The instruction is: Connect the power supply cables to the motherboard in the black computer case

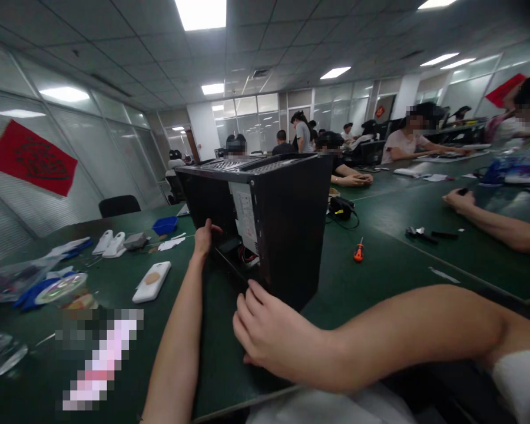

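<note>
A black computer case [291,229] stands on the green table in front of me, with its near side partly open. Inside that opening a power supply [246,215] with a white label shows, and some coloured wires [248,255] lie below it. My left hand [204,238] grips the case along the opening's lower left, thumb up and one finger reaching inside; its other fingers are hidden. With fingers curled together, my right hand [265,330] holds the case's lower near edge. The underside of its grip cannot be seen.
An orange screwdriver [358,252] lies right of the case. Left are a white phone [152,281], a blue tray [165,225], a plastic container [64,291] and bags. Black cables [343,209] lie behind the case. Another person's arm [490,215] rests at right; several people sit beyond.
</note>
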`<state>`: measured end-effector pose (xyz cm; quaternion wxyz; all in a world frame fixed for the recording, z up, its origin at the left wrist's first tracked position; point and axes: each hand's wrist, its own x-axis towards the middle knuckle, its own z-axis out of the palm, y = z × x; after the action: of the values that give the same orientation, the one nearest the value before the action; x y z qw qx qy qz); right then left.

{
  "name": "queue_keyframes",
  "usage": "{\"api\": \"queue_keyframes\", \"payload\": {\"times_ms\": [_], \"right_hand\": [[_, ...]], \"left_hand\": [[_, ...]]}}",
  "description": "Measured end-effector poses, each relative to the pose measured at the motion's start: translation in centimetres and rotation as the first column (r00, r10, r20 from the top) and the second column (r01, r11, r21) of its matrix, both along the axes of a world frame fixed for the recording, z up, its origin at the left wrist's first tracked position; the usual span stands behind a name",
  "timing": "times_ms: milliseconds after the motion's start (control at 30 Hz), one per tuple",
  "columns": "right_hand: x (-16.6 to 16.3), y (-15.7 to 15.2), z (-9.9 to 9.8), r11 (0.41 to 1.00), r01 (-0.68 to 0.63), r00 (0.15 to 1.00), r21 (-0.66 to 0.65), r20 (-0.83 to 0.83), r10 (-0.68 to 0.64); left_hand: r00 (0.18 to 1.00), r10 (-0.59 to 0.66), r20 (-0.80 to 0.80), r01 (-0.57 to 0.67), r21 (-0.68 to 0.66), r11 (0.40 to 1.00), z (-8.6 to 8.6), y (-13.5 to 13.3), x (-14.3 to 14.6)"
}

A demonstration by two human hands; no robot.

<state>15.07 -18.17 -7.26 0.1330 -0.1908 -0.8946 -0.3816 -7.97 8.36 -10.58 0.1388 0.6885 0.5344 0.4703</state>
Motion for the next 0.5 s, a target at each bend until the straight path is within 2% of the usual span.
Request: {"api": "queue_keyframes", "payload": {"times_ms": [67,133,200,267,333,433,500], "right_hand": [[2.5,0.2,2.3,0.974,-0.223,0.969,0.032,0.114,0.218],[4.0,1.8,4.2,0.936,-0.344,0.929,0.073,0.172,0.328],[4.7,4.0,4.9,0.889,-0.441,0.885,0.121,0.225,0.408],[4.7,6.0,4.7,0.807,-0.562,0.816,0.183,0.283,0.504],[4.4,7.1,4.1,0.768,-0.599,0.795,0.229,0.285,0.535],[3.3,7.2,3.6,0.773,-0.576,0.816,0.264,0.237,0.527],[2.3,6.9,3.6,0.761,-0.584,0.812,0.282,0.21,0.545]], "left_hand": [[0.999,-0.02,0.033,0.019,0.017,1.0,-0.2,0.3,-0.1],[0.999,-0.037,0.026,0.037,0.0,0.999,-0.3,0.7,-0.1],[0.999,-0.042,0.007,0.042,-0.016,0.999,-0.3,0.9,-0.2],[0.999,-0.031,-0.007,0.031,-0.006,1.0,-0.2,1.0,-0.2],[0.999,-0.042,0.006,0.042,0.004,0.999,0.1,0.9,-0.1],[0.997,-0.036,0.064,0.036,-0.005,0.999,0.9,0.4,0.4],[0.997,0.026,0.069,-0.025,-0.014,1.0,1.5,-0.5,0.6]]}}
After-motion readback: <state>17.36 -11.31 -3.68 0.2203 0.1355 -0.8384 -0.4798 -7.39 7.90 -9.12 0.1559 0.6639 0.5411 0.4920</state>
